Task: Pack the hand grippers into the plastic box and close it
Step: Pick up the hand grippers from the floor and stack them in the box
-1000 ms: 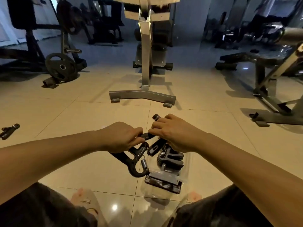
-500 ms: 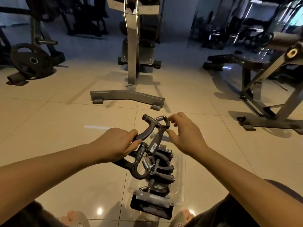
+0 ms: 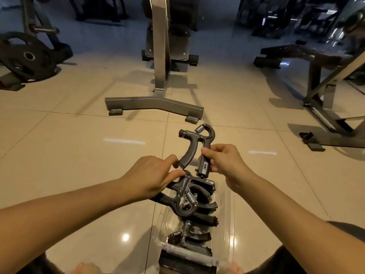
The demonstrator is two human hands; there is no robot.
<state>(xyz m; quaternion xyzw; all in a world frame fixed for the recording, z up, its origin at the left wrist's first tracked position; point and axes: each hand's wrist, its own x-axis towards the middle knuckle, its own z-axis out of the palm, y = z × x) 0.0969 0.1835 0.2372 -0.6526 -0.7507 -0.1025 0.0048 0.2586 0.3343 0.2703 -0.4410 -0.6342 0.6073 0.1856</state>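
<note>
Box [image 3: 227,220] on floor [image 3: 79,155] holds packed grippers [image 3: 203,219]; my right hand [image 3: 227,163] pinches upper hand gripper [image 3: 197,147], my left hand [image 3: 152,177] grips lower hand gripper [image 3: 181,202] over it.

a gym: weight plate [image 3: 29,56], bench [image 3: 308,52] and machine frame [image 3: 158,76] on tiled floor [image 3: 79,155].

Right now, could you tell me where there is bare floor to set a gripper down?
Bare tile lies left of the plastic box, under the left forearm, and right of it. The box itself is crowded with hand grippers.
</note>
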